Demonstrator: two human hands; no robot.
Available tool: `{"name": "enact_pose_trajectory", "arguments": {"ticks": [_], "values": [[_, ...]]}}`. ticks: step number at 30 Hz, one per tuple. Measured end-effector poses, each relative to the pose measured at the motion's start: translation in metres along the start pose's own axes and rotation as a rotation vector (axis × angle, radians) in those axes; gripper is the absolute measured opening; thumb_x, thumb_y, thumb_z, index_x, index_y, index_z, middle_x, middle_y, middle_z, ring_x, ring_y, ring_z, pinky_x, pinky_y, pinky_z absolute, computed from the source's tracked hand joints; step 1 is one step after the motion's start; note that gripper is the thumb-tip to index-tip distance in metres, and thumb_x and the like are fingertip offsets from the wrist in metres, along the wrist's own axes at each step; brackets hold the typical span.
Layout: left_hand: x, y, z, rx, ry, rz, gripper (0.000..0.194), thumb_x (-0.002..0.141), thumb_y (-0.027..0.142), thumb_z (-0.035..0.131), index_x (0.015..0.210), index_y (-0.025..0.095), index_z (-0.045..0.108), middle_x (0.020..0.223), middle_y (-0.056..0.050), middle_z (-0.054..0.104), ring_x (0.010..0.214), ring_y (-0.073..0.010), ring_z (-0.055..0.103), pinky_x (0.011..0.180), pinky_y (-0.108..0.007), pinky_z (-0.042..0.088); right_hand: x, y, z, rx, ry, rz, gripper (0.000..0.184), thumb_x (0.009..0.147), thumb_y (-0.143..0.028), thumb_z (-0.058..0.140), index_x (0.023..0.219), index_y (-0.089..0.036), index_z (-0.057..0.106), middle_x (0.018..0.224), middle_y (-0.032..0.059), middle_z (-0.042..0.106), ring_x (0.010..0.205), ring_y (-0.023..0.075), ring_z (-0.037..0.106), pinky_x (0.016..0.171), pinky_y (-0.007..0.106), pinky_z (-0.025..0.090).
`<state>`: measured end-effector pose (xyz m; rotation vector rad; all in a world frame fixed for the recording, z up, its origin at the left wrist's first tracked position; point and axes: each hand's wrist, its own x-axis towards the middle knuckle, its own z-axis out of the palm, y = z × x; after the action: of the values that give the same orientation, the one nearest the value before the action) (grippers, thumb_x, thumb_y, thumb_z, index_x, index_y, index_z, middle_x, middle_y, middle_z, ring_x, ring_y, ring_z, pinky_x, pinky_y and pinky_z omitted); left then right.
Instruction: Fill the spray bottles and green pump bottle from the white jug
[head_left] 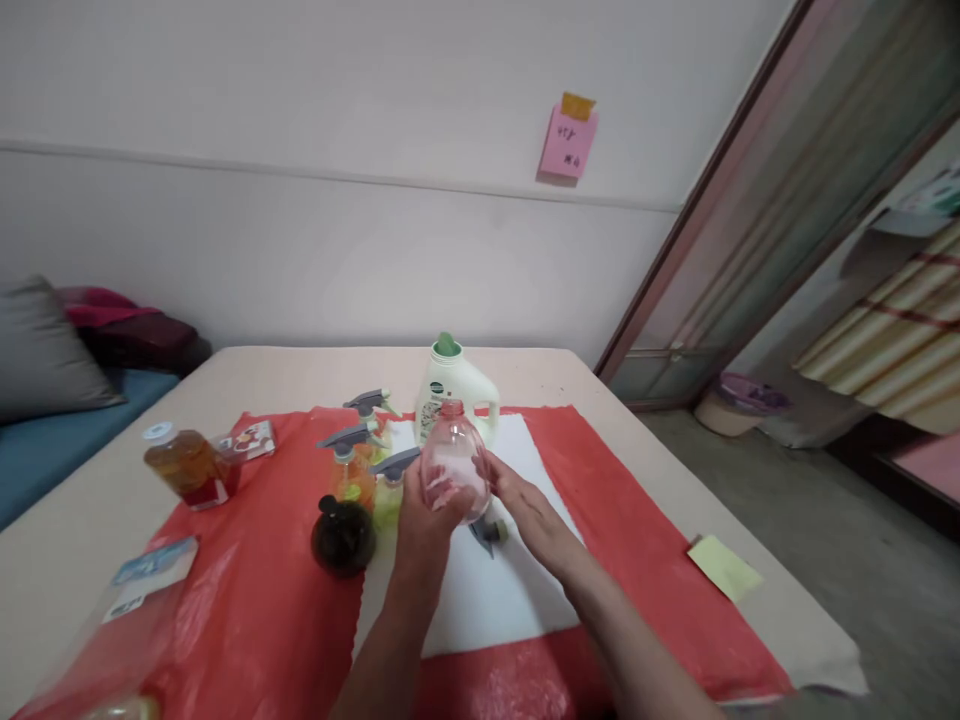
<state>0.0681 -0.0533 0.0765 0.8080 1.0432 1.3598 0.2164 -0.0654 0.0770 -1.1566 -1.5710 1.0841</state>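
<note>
Both my hands hold a clear pink bottle (455,455) upright, its neck bare, above the white sheet (517,600). My left hand (433,510) is closed around its lower left side, thumb across the front. Against the right side, my right hand (525,505) presses with its fingers, partly hidden behind the bottle. A grey spray head (489,532) lies on the sheet just below. Behind the bottle stands a white jug (472,385) with a green spout. To the left are an orange spray bottle (352,480), a yellow-green spray bottle (388,500) and a dark round bottle (343,538).
A red plastic cover (270,560) lies over the table (540,370). At the left are a bottle of amber liquid (187,465), a small packet (255,440) and a clear plastic bag (142,590). A yellow note (724,567) sits near the right edge. The wall rises behind.
</note>
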Motion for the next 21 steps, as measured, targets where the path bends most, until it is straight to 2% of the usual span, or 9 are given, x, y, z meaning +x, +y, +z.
{"name": "enact_pose_trajectory", "arguments": {"ticks": [1, 3, 5, 7, 10, 13, 15, 18, 21], "values": [[0.0, 0.002, -0.001, 0.01, 0.007, 0.003, 0.08, 0.055, 0.041, 0.084, 0.125, 0.021, 0.052, 0.119, -0.012, 0.059, 0.105, -0.0266, 0.063, 0.09, -0.042, 0.05, 0.0, 0.004, -0.004, -0.048, 0.017, -0.002, 0.054, 0.1, -0.051, 0.032, 0.147, -0.026, 0.042, 0.149, 0.0085, 0.048, 0.137, 0.0233, 0.045, 0.113, 0.045, 0.036], [0.002, 0.003, -0.002, 0.009, 0.026, 0.024, 0.077, 0.056, 0.038, 0.084, 0.123, 0.021, 0.05, 0.117, -0.011, 0.06, 0.101, -0.025, 0.064, 0.087, -0.041, 0.051, 0.0, 0.016, -0.012, -0.349, 0.017, 0.05, 0.051, 0.101, -0.043, 0.026, 0.142, -0.022, 0.047, 0.144, 0.0101, 0.053, 0.132, 0.0228, 0.05, 0.108, 0.042, 0.041], [0.005, 0.003, -0.003, -0.003, 0.05, 0.079, 0.08, 0.054, 0.035, 0.084, 0.124, 0.022, 0.048, 0.116, -0.01, 0.059, 0.1, -0.023, 0.064, 0.086, -0.039, 0.052, -0.001, 0.031, -0.014, -0.737, -0.054, 0.143, 0.043, 0.099, -0.03, 0.034, 0.132, -0.017, 0.057, 0.134, 0.0132, 0.061, 0.125, 0.0258, 0.054, 0.102, 0.042, 0.045], [0.009, 0.002, -0.004, 0.002, 0.064, 0.124, 0.083, 0.051, 0.033, 0.085, 0.125, 0.024, 0.047, 0.117, -0.008, 0.058, 0.101, -0.0218, 0.062, 0.087, -0.037, 0.052, -0.002, 0.046, -0.011, -0.967, -0.15, 0.231, 0.034, 0.091, -0.016, 0.043, 0.114, -0.013, 0.067, 0.118, 0.0167, 0.068, 0.116, 0.0303, 0.059, 0.094, 0.043, 0.048], [0.013, -0.001, -0.007, 0.044, 0.021, 0.109, 0.086, 0.049, 0.032, 0.085, 0.127, 0.024, 0.049, 0.115, -0.007, 0.057, 0.101, -0.0221, 0.061, 0.085, -0.035, 0.052, -0.004, 0.064, -0.001, -1.018, -0.184, 0.292, 0.032, 0.081, -0.003, 0.045, 0.098, -0.012, 0.071, 0.104, 0.0176, 0.071, 0.103, 0.0304, 0.064, 0.083, 0.04, 0.05], [0.011, -0.003, -0.008, 0.109, -0.025, 0.05, 0.088, 0.049, 0.034, 0.084, 0.128, 0.023, 0.048, 0.114, -0.008, 0.056, 0.101, -0.0242, 0.062, 0.083, -0.036, 0.053, -0.005, 0.072, 0.005, -1.026, -0.155, 0.293, 0.031, 0.081, -0.003, 0.046, 0.095, -0.015, 0.071, 0.102, 0.0152, 0.072, 0.1, 0.0277, 0.066, 0.081, 0.037, 0.049], [0.009, -0.004, -0.008, 0.155, -0.038, 0.031, 0.091, 0.049, 0.034, 0.083, 0.131, 0.023, 0.046, 0.119, -0.01, 0.056, 0.105, -0.0264, 0.061, 0.083, -0.036, 0.053, -0.003, 0.073, 0.002, -0.998, -0.112, 0.278, 0.027, 0.079, -0.004, 0.049, 0.088, -0.016, 0.071, 0.095, 0.0139, 0.073, 0.094, 0.0269, 0.067, 0.078, 0.036, 0.048], [0.007, -0.008, -0.01, 0.222, -0.046, 0.032, 0.092, 0.051, 0.036, 0.081, 0.134, 0.023, 0.043, 0.131, -0.014, 0.052, 0.109, -0.028, 0.06, 0.084, -0.037, 0.052, -0.001, 0.066, -0.017, -0.909, 0.024, 0.239, 0.022, 0.076, -0.007, 0.055, 0.088, -0.017, 0.07, 0.089, 0.0117, 0.072, 0.087, 0.0259, 0.067, 0.074, 0.034, 0.048], [0.009, -0.015, -0.013, 0.345, -0.037, 0.012, 0.09, 0.054, 0.037, 0.08, 0.134, 0.022, 0.042, 0.134, -0.015, 0.051, 0.11, -0.027, 0.06, 0.085, -0.036, 0.051, -0.001, 0.05, -0.05, -0.786, 0.237, 0.177, 0.027, 0.085, -0.02, 0.053, 0.11, -0.017, 0.064, 0.095, 0.0097, 0.071, 0.087, 0.0232, 0.066, 0.075, 0.033, 0.049]]}}
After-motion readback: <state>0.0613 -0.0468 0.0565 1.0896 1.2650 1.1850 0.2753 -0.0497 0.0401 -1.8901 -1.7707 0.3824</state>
